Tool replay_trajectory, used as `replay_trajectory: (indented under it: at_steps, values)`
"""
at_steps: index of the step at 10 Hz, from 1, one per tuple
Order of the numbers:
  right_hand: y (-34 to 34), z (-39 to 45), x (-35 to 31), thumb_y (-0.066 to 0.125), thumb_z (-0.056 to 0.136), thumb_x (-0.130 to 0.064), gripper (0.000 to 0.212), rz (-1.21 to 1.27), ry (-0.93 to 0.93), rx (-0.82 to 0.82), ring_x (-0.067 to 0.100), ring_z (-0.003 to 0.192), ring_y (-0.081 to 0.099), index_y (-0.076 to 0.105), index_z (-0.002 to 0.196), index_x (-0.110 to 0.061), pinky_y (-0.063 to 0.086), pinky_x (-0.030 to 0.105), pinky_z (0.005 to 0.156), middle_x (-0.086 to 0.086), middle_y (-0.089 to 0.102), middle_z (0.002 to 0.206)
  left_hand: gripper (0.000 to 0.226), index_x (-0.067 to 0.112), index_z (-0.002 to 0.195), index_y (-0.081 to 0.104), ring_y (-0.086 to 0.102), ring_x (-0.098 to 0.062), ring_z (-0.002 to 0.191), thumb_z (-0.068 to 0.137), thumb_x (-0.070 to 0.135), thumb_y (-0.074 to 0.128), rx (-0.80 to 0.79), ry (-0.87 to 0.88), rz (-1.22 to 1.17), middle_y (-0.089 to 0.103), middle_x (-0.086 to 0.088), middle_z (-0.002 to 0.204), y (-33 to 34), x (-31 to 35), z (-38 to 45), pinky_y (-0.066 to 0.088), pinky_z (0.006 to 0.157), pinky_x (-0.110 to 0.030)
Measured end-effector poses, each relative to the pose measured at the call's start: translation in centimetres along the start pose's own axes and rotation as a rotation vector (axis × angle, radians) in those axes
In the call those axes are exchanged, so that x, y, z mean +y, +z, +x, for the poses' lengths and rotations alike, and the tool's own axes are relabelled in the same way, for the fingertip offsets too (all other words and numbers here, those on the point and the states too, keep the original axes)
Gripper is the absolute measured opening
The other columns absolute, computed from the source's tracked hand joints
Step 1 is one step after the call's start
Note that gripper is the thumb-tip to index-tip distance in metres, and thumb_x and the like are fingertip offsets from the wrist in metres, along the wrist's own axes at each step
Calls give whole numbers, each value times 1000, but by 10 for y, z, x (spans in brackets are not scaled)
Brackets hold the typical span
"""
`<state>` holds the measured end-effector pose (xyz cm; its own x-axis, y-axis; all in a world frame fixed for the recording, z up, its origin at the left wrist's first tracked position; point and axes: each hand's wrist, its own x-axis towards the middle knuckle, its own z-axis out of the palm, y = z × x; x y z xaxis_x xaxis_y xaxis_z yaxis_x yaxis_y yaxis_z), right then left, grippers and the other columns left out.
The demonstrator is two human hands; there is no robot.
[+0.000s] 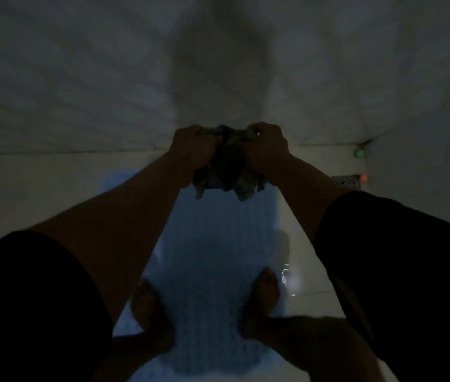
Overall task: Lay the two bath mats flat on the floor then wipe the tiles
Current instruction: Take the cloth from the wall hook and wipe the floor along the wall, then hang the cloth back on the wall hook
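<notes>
The room is dim. A light blue bath mat (212, 238) with a hole pattern lies flat on the white tiled floor (39, 194), and both bare feet stand on its near part. In front of the white tiled wall (218, 64), my left hand (190, 150) and my right hand (266, 148) each grip a bunched grey cloth (228, 172) held up between them. Its loose ends hang down below my fists. Only one mat is visible.
A floor drain (346, 181) sits at the right by the wall, with a small orange thing (364, 177) beside it and a small green thing (359, 153) in the corner. A wet glint (287, 277) shines on the tiles right of the mat.
</notes>
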<state>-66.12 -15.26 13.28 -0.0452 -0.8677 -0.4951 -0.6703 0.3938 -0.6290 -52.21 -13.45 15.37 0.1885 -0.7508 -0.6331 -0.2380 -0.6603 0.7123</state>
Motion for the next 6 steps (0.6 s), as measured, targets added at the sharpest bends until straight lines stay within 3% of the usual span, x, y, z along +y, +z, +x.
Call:
replay_trajectory:
  at_steps: [1, 2, 3, 4, 5, 6]
  values:
    - [-69, -43, -67, 56, 74, -38, 50, -36, -10, -23, 39, 115, 57, 58, 108, -2, 46, 34, 83, 17, 58, 117, 27, 12, 85, 65, 63, -17, 75, 91, 38, 67, 15, 24, -40, 65, -2, 80, -24, 74, -63, 54, 64, -28]
    - [-131, -72, -115, 62, 88, -28, 23, 6, 2, -27, 31, 79, 59, 55, 87, -6, 41, 21, 55, 15, 58, 84, 45, -2, 96, 72, 69, -23, 84, 87, 42, 71, 77, 18, -105, 72, -12, 88, -45, 147, -115, 58, 86, -36]
    - [-196, -96, -161, 63, 85, -24, 24, 3, -50, -39, 28, 73, 55, 64, 94, -2, 39, 26, 56, 12, 57, 83, 31, 1, 90, 70, 68, -28, 83, 87, 32, 74, 132, 65, -163, 72, -19, 93, -57, 216, -163, 59, 83, -41]
    - [-249, -113, -200, 62, 86, -20, 32, 3, -167, -70, 30, 89, 54, 56, 113, -4, 40, 33, 70, 12, 54, 98, 20, 1, 86, 68, 65, -29, 79, 87, 20, 73, 164, 139, -194, 70, -23, 89, -68, 271, -199, 58, 77, -42]
    - [-288, -127, -227, 59, 89, -21, 28, -11, -275, -62, 28, 91, 52, 48, 111, -7, 41, 35, 71, 11, 51, 102, 24, -6, 92, 70, 67, -31, 80, 85, 17, 74, 201, 180, -199, 71, -25, 94, -75, 310, -230, 59, 79, -48]
    - [-317, -145, -247, 59, 90, -22, 23, -66, -374, -38, 28, 87, 50, 48, 106, -9, 39, 33, 70, 10, 49, 99, 25, -2, 90, 72, 70, -34, 85, 81, 21, 75, 252, 177, -163, 72, -20, 91, -80, 331, -258, 60, 79, -50]
